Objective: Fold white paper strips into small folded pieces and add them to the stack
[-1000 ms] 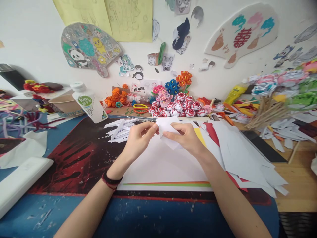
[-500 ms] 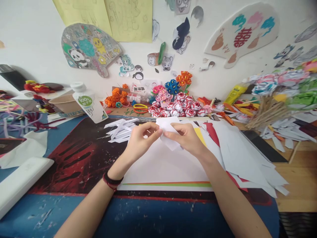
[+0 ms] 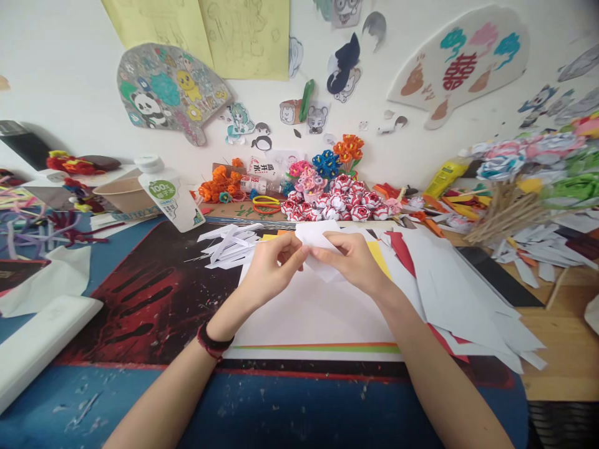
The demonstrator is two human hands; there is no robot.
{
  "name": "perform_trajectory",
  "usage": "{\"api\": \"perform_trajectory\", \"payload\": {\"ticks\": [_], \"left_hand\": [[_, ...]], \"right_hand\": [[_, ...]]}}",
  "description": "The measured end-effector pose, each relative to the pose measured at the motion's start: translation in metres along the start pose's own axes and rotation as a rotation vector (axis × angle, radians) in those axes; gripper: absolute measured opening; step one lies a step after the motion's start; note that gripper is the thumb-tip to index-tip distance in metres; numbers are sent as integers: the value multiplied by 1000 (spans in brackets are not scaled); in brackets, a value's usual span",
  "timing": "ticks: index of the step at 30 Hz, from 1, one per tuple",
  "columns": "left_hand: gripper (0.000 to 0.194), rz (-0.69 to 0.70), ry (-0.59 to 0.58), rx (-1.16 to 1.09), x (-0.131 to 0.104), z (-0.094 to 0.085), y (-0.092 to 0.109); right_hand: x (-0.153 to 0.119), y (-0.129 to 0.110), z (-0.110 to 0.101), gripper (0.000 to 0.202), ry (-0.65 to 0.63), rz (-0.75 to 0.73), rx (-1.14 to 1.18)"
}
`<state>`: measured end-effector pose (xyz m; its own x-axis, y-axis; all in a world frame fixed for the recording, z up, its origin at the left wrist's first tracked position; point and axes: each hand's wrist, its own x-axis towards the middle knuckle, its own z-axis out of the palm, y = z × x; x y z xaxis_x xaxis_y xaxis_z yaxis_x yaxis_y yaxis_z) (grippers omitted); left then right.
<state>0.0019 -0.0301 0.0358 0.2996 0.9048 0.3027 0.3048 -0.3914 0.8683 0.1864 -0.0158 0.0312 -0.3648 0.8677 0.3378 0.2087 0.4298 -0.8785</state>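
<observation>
A small piece of white paper [image 3: 321,240] is pinched between both hands above the middle of the mat. My left hand [image 3: 276,265] has thumb and fingers closed on its left edge. On the other side, my right hand [image 3: 353,259] grips it with the thumb in front and fingers behind. The two thumb tips nearly meet. Large white sheets [image 3: 313,318] with green and orange edges lie beneath the hands. Behind my left hand rest cut white strips [image 3: 229,244].
Red-and-white paper flowers [image 3: 349,198] and yellow-handled scissors [image 3: 266,201] lie at the back. A tilted white bottle [image 3: 171,194] stands left. Overlapping white sheets [image 3: 461,293] spread to the right. A white long box [image 3: 47,343] sits at the left front.
My left hand has shifted slightly right, and its fingers have curled closer together at the paper. The lower part of the paper has tilted up a little.
</observation>
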Motion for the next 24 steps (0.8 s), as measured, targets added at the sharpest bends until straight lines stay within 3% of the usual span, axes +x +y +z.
{"api": "perform_trajectory", "payload": {"ticks": [7, 13, 18, 24], "left_hand": [[27, 56, 62, 122, -2, 6, -1], [27, 90, 30, 155, -2, 7, -1], [29, 100, 34, 220, -1, 4, 1], [20, 35, 23, 99, 3, -3, -5]], "right_hand": [[1, 1, 2, 34, 48, 12, -18], [0, 1, 1, 33, 88, 40, -4], [0, 2, 2, 33, 50, 85, 60], [1, 0, -1, 35, -57, 96, 23]]}}
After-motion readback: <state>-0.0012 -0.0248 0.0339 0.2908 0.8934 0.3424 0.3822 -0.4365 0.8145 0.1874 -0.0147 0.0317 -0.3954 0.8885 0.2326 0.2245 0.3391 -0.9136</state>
